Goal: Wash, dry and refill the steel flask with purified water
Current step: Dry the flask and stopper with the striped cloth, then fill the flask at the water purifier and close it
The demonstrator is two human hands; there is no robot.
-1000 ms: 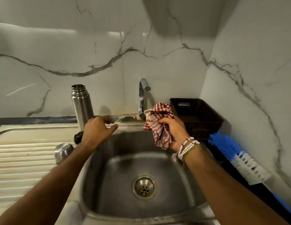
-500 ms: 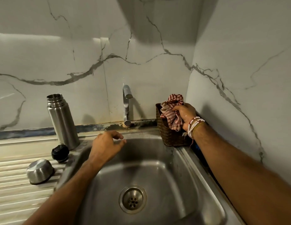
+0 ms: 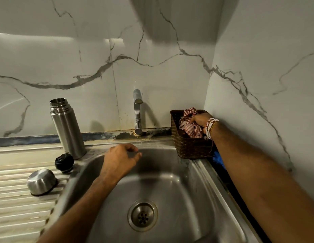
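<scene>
Two bare arms reach up from the lower edge of the frame over the steel sink (image 3: 170, 190), whose drain (image 3: 142, 216) sits low in the middle. The left hand (image 3: 120, 159) hovers mid-frame above the basin's far side, fingers loosely curled and holding nothing. Left of it, on the ribbed drainboard (image 3: 12, 207), lie the steel cap (image 3: 42, 181), mouth down, and the black stopper (image 3: 64, 162). Just behind them the steel flask (image 3: 67, 127) stands upright and uncapped near the wall, with neither hand on it. Farther back, past the tap (image 3: 137, 111), the right hand (image 3: 200, 120) has carried the red-checked cloth (image 3: 189, 128) from above the basin a second ago into the brown woven basket (image 3: 189, 148) in the right corner. Its fingers are curled on the bunched fabric there, and a blue brush (image 3: 218, 159) peeks out below the basket. With the cloth going away, drying looks finished. What probably remains is the refill with purified water, then the stopper and cap.
</scene>
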